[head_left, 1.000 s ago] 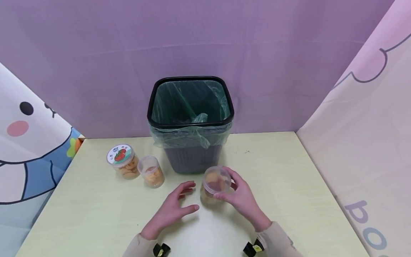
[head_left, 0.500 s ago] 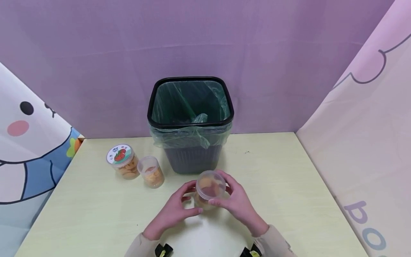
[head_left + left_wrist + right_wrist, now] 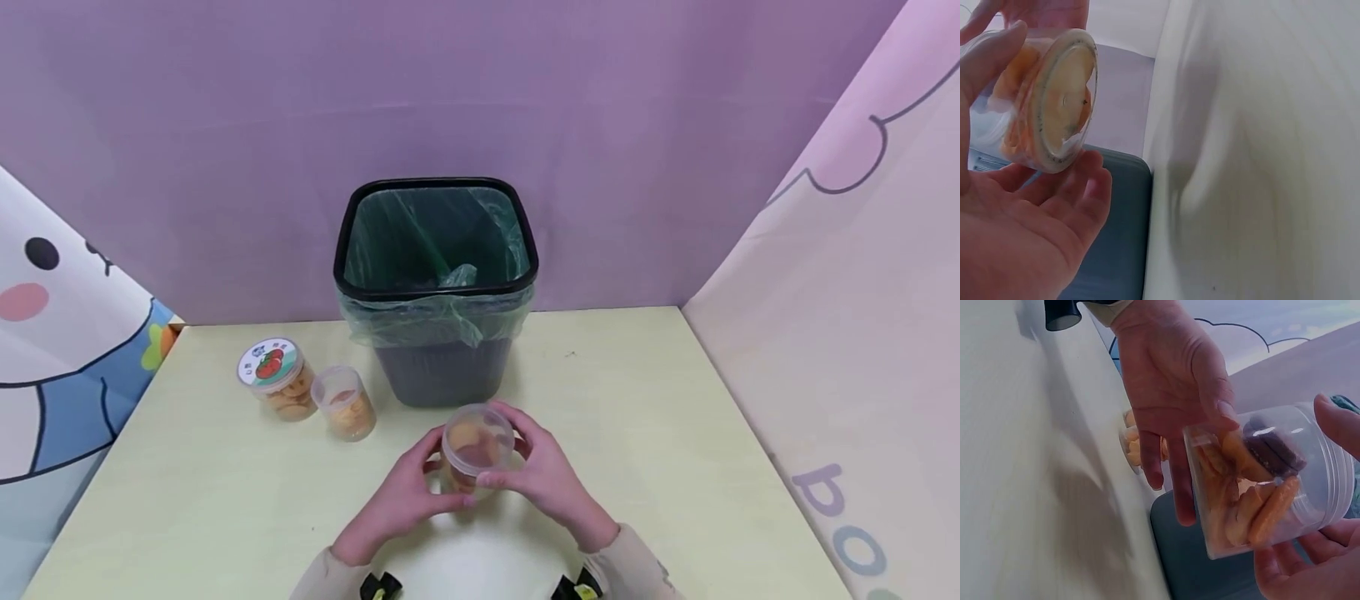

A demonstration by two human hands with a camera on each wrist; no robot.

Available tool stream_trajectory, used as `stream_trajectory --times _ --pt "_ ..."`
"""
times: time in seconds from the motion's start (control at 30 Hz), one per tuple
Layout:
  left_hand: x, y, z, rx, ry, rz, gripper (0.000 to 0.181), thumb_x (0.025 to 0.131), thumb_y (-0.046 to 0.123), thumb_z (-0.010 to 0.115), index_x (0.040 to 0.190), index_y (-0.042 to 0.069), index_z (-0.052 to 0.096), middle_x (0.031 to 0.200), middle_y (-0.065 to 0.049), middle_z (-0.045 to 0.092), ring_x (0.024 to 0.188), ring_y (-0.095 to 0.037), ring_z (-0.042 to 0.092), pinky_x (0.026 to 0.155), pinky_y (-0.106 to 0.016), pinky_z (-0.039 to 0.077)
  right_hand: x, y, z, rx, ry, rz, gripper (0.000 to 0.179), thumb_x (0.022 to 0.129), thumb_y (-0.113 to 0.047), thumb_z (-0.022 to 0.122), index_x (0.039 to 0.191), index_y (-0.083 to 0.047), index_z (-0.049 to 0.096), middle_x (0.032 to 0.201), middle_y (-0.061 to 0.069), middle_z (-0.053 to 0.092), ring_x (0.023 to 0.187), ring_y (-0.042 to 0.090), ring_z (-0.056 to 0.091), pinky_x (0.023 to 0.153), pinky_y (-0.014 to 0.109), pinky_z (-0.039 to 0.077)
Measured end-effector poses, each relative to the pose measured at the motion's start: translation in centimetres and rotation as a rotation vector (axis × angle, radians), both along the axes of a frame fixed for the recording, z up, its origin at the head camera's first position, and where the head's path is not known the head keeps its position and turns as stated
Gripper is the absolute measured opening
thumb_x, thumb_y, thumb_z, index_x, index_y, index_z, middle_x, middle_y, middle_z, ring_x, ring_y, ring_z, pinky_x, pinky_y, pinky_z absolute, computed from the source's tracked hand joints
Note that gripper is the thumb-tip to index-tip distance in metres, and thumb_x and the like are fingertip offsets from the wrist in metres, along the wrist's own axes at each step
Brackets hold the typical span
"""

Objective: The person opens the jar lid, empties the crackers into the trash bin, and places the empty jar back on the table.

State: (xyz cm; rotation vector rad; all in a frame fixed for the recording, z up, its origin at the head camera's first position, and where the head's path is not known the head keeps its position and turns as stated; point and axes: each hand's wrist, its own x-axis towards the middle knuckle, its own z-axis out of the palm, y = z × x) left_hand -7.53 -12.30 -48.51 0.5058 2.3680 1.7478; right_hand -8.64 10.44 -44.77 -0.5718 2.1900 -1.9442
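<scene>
A clear plastic jar (image 3: 477,442) with round orange-brown cookies and a dark one inside is between my two hands, off the table. My right hand (image 3: 540,475) grips it near the rim, thumb on the near side, fingers behind. Lower down, my left hand (image 3: 408,487) holds the jar by its base end, thumb in front and fingers on the far side. The left wrist view shows the jar's round bottom (image 3: 1066,100) facing the table. In the right wrist view, the left thumb (image 3: 1225,412) lies against the jar's wall.
A black bin (image 3: 442,367) with a green liner bag stands behind the hands. To the left are a cookie jar with a tomato-printed lid (image 3: 268,363) and a smaller clear jar (image 3: 347,408) part full of cookies. Printed cloth walls surround the pale table (image 3: 675,467).
The right hand has brought the jar left and nearer to the body. The left hand, at first apart from it, has closed in and taken hold of its lower part.
</scene>
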Motion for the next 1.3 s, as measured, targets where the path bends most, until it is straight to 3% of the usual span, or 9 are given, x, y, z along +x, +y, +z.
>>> stream_trajectory --times 0.27,0.5,0.67,0.97,1.13,1.3 --pt "0.3 0.5 0.0 0.033 -0.022 -0.013 0.085 0.069 0.026 0.092 0.142 0.018 0.050 0.136 0.002 0.056 0.125 -0.020 0.051 0.101 -0.043 0.045 -0.1 0.4 0.0 -0.034 0.015 0.044 0.085 0.074 -0.013 0.088 0.147 -0.004 0.045 0.139 0.007 0.055 0.129 0.026 0.049 0.105 0.031 0.041" --pt "0.7 0.8 0.2 0.031 -0.021 0.057 0.077 0.067 0.029 0.093 0.134 0.019 0.057 0.123 0.004 0.063 0.117 -0.018 0.056 0.096 -0.040 0.048 -0.1 0.2 -0.4 -0.103 -0.008 0.062 0.083 0.080 -0.017 0.085 0.148 0.000 0.041 0.142 0.012 0.052 0.131 0.031 0.047 0.106 0.032 0.040" --pt "1.0 0.9 0.3 0.020 -0.027 0.137 0.078 0.064 0.030 0.095 0.133 0.020 0.058 0.117 0.006 0.065 0.111 -0.017 0.058 0.091 -0.039 0.050 0.4 -0.5 -0.2 -0.121 -0.045 0.017 0.082 0.082 -0.014 0.083 0.150 0.000 0.038 0.146 0.013 0.048 0.134 0.033 0.043 0.108 0.036 0.038" --pt "1.4 1.7 0.4 0.000 0.038 0.264 0.085 0.060 0.028 0.096 0.134 0.015 0.057 0.119 0.009 0.063 0.109 -0.016 0.057 0.085 -0.036 0.049 0.5 -1.7 -0.5 -0.077 -0.059 -0.099 0.086 0.079 -0.015 0.085 0.151 -0.005 0.038 0.147 0.007 0.048 0.134 0.027 0.045 0.109 0.050 0.033" --pt "1.7 2.0 0.4 -0.077 0.108 0.334 0.086 0.060 0.034 0.096 0.133 0.014 0.056 0.121 0.007 0.062 0.107 -0.015 0.057 0.084 -0.037 0.050 0.7 -2.2 -0.7 -0.098 -0.101 -0.155 0.088 0.077 -0.015 0.086 0.151 -0.004 0.039 0.144 0.008 0.052 0.132 0.028 0.047 0.108 0.050 0.033" --pt "1.9 2.3 0.7 -0.170 0.194 0.388 0.090 0.058 0.034 0.097 0.134 0.011 0.055 0.123 0.001 0.059 0.110 -0.017 0.056 0.091 -0.046 0.048 0.7 -2.5 -0.9 -0.127 -0.159 -0.191 0.093 0.076 -0.018 0.086 0.152 0.000 0.035 0.145 0.015 0.048 0.132 0.033 0.045 0.109 0.049 0.033"
